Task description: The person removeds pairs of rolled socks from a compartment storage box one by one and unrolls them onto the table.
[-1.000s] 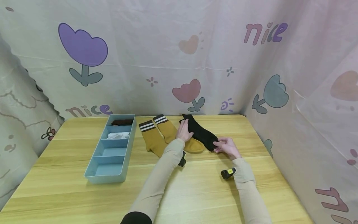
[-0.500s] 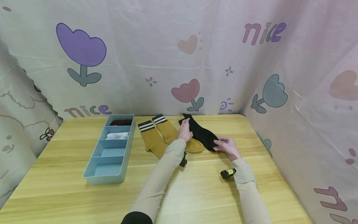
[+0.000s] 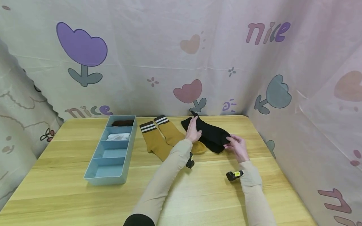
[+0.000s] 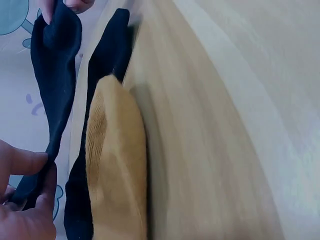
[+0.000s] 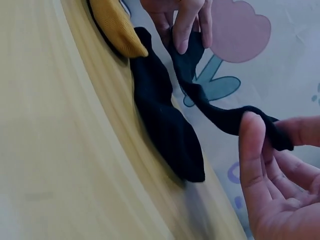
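One black sock (image 5: 215, 112) is stretched between both hands, lifted off the table. My left hand (image 3: 194, 131) pinches its upper end between thumb and fingers, while my right hand (image 3: 238, 147) pinches the opposite end. Beneath it a second black sock (image 5: 165, 122) lies on the table, touched by neither hand in the wrist views. Two mustard socks with striped cuffs lie to the left: the outer mustard sock (image 3: 155, 140) is flat, and the inner mustard sock (image 3: 172, 131) passes under my left hand and forearm, its toe (image 4: 117, 160) close to the lying black sock.
A pale blue box (image 3: 127, 160) with several compartments stands on the left of the wooden table (image 3: 203, 194). Its back compartment holds a dark brown folded item (image 3: 123, 123); a white folded item (image 3: 118, 137) sits in front of that. A patterned curtain (image 3: 135, 50) hangs behind the table.
My right hand has moved right and slightly up, drawing one black sock away from the other. My left hand has shifted a little right and up with the upper end.
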`<action>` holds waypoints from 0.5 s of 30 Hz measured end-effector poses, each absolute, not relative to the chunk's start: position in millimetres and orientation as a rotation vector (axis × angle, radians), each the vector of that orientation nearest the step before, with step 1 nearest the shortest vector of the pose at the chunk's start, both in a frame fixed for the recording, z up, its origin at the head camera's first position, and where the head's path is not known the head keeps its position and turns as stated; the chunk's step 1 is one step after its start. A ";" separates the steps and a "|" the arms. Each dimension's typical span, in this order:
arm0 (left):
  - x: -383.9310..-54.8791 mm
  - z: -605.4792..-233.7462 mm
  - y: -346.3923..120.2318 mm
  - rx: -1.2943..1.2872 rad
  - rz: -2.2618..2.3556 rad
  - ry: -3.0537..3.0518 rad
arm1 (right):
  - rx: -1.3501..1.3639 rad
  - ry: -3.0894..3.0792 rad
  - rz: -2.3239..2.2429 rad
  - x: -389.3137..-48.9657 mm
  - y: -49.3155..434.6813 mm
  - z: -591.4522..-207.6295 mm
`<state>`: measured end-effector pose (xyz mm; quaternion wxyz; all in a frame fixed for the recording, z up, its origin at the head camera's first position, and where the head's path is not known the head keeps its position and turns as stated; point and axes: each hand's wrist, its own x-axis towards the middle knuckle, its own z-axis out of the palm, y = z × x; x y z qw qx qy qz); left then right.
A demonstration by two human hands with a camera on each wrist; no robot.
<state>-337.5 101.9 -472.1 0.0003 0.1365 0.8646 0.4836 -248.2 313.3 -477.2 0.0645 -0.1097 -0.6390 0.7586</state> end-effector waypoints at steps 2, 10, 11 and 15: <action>-336.4 -470.9 105.8 0.423 1.511 2.708 | -0.355 -1.889 2.278 -247.7 315.0 -477.1; -333.0 -466.9 128.1 0.524 1.461 2.631 | -0.452 -1.755 2.215 -246.3 321.1 -479.5; -332.6 -467.6 131.1 0.527 1.433 2.632 | -0.462 -1.750 2.204 -246.6 322.6 -480.7; -327.1 -470.3 140.4 0.529 1.313 2.686 | -0.518 -1.759 2.144 -247.2 329.4 -485.1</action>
